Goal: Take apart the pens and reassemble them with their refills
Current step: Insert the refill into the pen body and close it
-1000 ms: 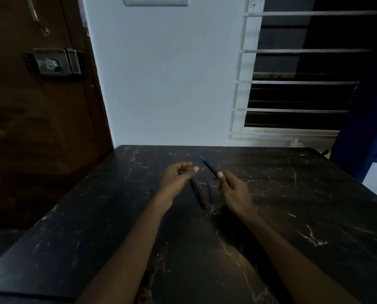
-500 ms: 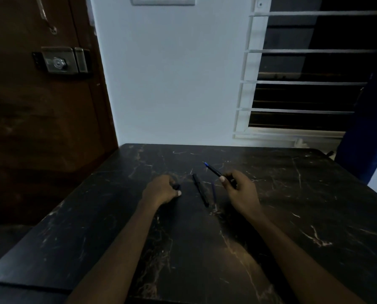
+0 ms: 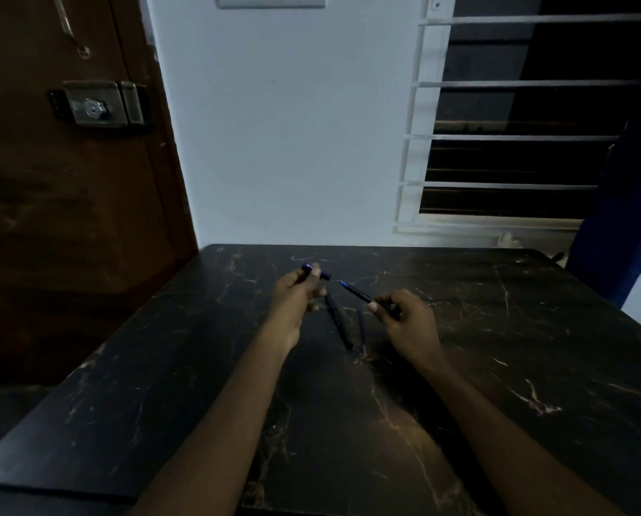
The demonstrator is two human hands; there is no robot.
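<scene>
My left hand (image 3: 294, 299) is raised above the dark marble table (image 3: 497, 366) and pinches a short blue pen cap (image 3: 315, 271) between its fingertips. My right hand (image 3: 408, 322) grips a dark pen body (image 3: 356, 292) whose blue tip points up and left toward the cap; a small gap separates tip and cap. Between the hands a second dark pen (image 3: 337, 322) lies on the table. Beside that pen, on its right, lies a thin bluish refill (image 3: 362, 327).
A white wall stands just behind the table's far edge. To the left is a brown wooden door (image 3: 62, 217) with a metal lock (image 3: 95, 106). A barred window (image 3: 516, 143) is at the back right, with a blue curtain (image 3: 624, 225) beside it.
My left hand went down to the table on the left, closed on the blue cap and has lifted it toward the pen tip. My right hand has kept holding the pen body.
</scene>
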